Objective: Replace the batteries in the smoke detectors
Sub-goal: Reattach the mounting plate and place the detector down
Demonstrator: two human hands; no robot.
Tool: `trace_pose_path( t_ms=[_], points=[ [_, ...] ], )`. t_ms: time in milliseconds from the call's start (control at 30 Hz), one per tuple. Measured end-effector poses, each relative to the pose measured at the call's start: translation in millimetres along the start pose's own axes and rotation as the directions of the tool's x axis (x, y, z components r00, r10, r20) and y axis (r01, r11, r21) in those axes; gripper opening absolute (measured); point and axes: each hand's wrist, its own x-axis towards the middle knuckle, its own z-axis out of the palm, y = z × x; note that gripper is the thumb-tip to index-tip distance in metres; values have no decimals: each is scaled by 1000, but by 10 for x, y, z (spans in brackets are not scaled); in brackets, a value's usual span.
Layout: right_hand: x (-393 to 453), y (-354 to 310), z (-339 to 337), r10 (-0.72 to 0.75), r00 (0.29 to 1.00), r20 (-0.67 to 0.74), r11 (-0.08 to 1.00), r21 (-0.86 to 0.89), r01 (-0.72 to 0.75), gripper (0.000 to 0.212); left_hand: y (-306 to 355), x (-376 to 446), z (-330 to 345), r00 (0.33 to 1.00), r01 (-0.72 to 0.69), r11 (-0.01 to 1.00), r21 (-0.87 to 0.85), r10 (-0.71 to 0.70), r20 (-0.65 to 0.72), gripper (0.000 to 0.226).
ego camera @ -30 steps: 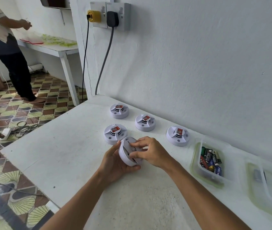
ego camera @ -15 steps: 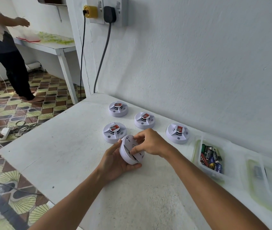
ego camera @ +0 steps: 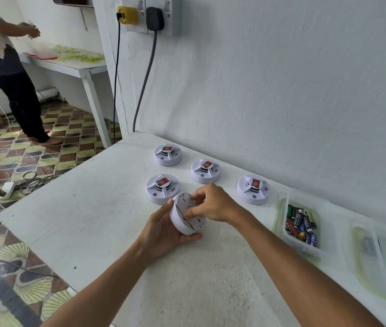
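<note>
White worktop [ego camera: 88, 220] against a plaster wall: the left hand [ego camera: 163, 230] cradles the tilted smoke detector [ego camera: 185, 214], base facing two o'clock, while the right hand [ego camera: 213, 205] pinches its backplate; batteries [ego camera: 301, 223] lie at three o'clock, nearer the right.

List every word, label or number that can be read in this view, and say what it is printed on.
"CELL": on a blue battery at the near end of the clear battery tub, only part of a longer print.
Other batteries in the tub: labels too small and blurred to read.
Red stickers on the four detectors on the table, e.g.: a round white mark, no legible text.
Held detector: no readable marking.
</note>
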Motion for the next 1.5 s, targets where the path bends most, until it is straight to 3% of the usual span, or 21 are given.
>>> trace_pose_path(
  t_ms=[267, 500, 600, 700, 867, 1067, 1167, 1267, 1333, 1433, 1500],
  points=[
    [23, 26, 65, 50, 998, -28, 999, 5, -50, 57, -9, 5, -23, 1000, -12, 1000, -11, 12, -4, 74],
    [-57, 57, 96, 8, 997, -70, 1000, 19, -7, 30, -19, 4, -25, 999, -41, 999, 1, 41, -5, 58],
    [-87, 83, 148, -7, 993, -115, 998, 61, 14, 49, -30, -10, -22, 997, -53, 999, -12, 52, -56, 41],
    [-103, 92, 158, -27, 991, -130, 995, 87, 39, 56, -19, -20, -13, 997, -81, 997, 14, 81, -17, 54],
    [-87, 21, 101, -74, 995, -71, 996, 43, 78, 38, -18, -16, -13, 997, -52, 999, 6, 52, -51, 41],
    [-105, 40, 139, 57, 989, -133, 994, 99, -44, 37, -16, -3, -24, 998, -58, 997, 53, 56, 42, 64],
    [-98, 39, 169, 91, 982, -168, 989, 133, -68, 34, -22, 10, -42, 998, -49, 998, 30, 48, 36, 62],
    [-106, 31, 161, 104, 979, -177, 984, 160, -76, 33, -24, -2, -25, 999, -50, 999, 18, 50, -3, 41],
    [-130, 56, 144, 105, 981, -163, 978, 195, -73, 34, -21, -9, -15, 998, -55, 998, 27, 54, 15, 48],
    [-200, 125, 99, 117, 988, -102, 948, 307, -80, 40, 29, 0, 3, 998, -30, 990, 138, 21, 66, 64],
    [-281, 188, 45, 183, 983, -26, 869, 473, -149, 49, 76, 11, 99, 999, -4, 948, 319, -11, 44, 66]
  ],
)
